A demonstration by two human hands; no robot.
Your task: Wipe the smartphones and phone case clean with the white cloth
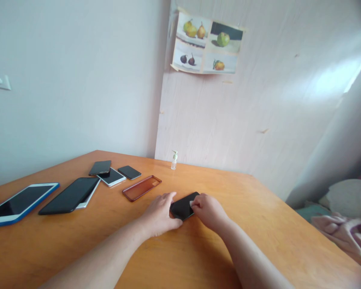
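Pale walls (pixel 78 80) stand behind an orange-brown wooden table (pixel 276 228), with a sheet of fruit pictures (pixel 207 44) fixed up high. Near the front of the tabletop, between two bare hands, a black phone (pixel 180 208) lies flat with its dark screen up. The left hand (pixel 159 214) is spread, thumb well apart from the fingers, bracketing the left end of the phone, with the thumb at its near edge. The right hand (pixel 209 210) is curled over the opposite end, thumb and fingers pressed together on a small white wad (pixel 191 204) against the screen; it looks like tissue or cloth, but too little shows to be sure. Just beyond the left hand lies a clear reddish-brown case (pixel 135 194). Farther left are a blue-edged tablet (pixel 21 202), a large black tablet (pixel 69 196) overlapping a white device (pixel 88 197), a white phone (pixel 116 176) partly under a dark device (pixel 100 167), and a small dark phone (pixel 129 172). Near the back edge stands a pump bottle (pixel 173 161), upright.
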